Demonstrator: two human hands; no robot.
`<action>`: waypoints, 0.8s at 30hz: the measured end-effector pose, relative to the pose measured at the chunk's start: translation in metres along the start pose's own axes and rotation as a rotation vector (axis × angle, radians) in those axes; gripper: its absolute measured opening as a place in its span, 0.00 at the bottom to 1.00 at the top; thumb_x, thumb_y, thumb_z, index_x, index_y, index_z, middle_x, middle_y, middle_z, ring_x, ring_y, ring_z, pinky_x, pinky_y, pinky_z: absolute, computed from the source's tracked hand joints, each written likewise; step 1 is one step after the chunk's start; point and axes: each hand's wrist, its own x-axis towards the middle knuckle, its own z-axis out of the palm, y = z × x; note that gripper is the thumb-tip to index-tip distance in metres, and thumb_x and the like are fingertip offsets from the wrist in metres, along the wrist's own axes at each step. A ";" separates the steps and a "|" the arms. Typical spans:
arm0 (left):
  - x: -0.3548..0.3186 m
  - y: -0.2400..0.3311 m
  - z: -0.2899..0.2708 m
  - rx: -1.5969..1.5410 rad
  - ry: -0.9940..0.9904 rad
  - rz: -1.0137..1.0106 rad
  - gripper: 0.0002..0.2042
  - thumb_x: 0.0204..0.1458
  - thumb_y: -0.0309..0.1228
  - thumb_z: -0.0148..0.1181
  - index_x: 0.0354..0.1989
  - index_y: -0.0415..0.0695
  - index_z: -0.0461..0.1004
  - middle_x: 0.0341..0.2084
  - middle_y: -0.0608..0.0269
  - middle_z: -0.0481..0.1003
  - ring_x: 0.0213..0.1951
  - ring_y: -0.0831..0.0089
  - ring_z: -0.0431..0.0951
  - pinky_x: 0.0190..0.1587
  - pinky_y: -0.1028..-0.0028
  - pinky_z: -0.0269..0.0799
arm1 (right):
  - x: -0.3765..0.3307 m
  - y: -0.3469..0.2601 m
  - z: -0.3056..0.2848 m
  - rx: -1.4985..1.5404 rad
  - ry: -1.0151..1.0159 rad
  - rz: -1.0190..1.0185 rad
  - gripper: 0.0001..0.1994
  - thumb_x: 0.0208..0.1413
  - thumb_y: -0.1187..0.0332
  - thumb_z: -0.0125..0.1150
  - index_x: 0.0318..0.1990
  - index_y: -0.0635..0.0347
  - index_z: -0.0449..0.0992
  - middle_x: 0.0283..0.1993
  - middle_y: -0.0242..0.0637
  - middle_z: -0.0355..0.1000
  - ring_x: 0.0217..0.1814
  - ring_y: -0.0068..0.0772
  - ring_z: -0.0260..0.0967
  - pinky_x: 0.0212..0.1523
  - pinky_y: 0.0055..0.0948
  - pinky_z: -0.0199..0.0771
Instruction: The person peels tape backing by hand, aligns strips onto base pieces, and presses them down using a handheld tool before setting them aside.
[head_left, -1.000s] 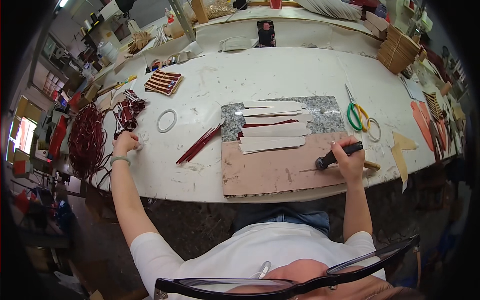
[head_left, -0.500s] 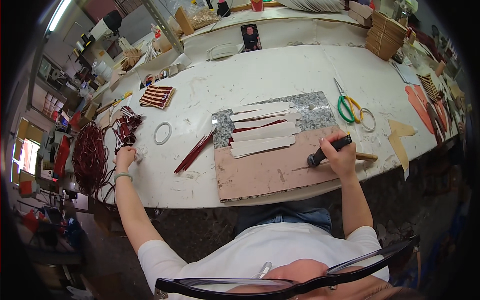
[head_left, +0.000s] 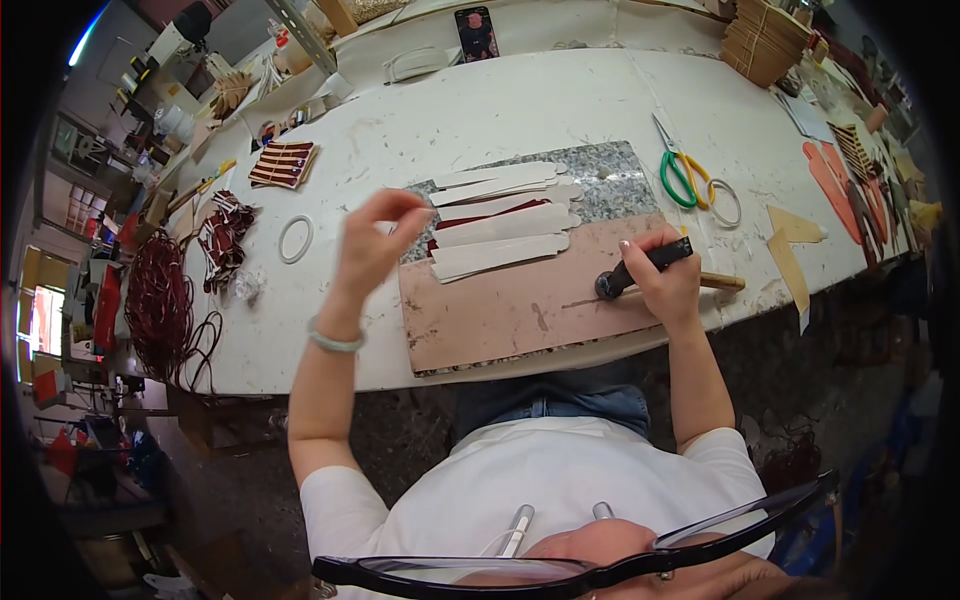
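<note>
My left hand [head_left: 375, 240] is raised over the table beside the left end of the pale strips, fingers curled into a pinch. Whatever is between its fingertips is too small to make out. My right hand [head_left: 665, 280] is closed round a thick black tool [head_left: 622, 278] whose rounded end rests on the pinkish board [head_left: 500, 325]. A wooden handle [head_left: 722, 282] sticks out past this hand; whether it belongs to the black tool I cannot tell. Several white strips [head_left: 500, 235] with dark red strips [head_left: 490, 216] between them lie across the board and the speckled grey slab [head_left: 610, 175].
Farther left are a grey ring [head_left: 296, 239], a dark red cord heap [head_left: 160, 305], a bundle of short red pieces [head_left: 226, 240] and a tied stack [head_left: 284, 164]. To the right are scissors [head_left: 684, 180], another ring [head_left: 724, 203] and tan scraps [head_left: 790, 265]. A phone [head_left: 477, 35] stands at the back.
My left hand has moved right from the red pieces to beside the white strips, covering the spot where loose red strips lay. My right hand keeps its hold. The view has shifted slightly.
</note>
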 end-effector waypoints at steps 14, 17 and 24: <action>-0.004 -0.002 0.117 0.312 -0.225 0.367 0.14 0.46 0.32 0.73 0.37 0.39 0.78 0.36 0.58 0.75 0.44 0.61 0.73 0.48 0.65 0.71 | -0.008 0.001 -0.002 -0.021 0.037 -0.062 0.08 0.48 0.67 0.73 0.26 0.57 0.78 0.23 0.34 0.76 0.24 0.31 0.72 0.29 0.30 0.72; -0.006 -0.004 0.118 0.317 -0.289 0.244 0.14 0.46 0.31 0.72 0.39 0.39 0.77 0.37 0.58 0.75 0.46 0.60 0.72 0.51 0.65 0.70 | -0.008 0.007 -0.001 0.017 0.037 -0.074 0.08 0.48 0.67 0.73 0.26 0.56 0.78 0.24 0.34 0.76 0.25 0.33 0.73 0.30 0.32 0.73; -0.010 0.001 0.118 0.348 -0.255 0.290 0.13 0.46 0.31 0.72 0.37 0.39 0.77 0.36 0.57 0.77 0.43 0.59 0.74 0.46 0.65 0.72 | -0.010 0.003 -0.002 -0.039 0.048 -0.082 0.09 0.48 0.66 0.73 0.26 0.56 0.78 0.23 0.34 0.75 0.25 0.34 0.72 0.30 0.32 0.72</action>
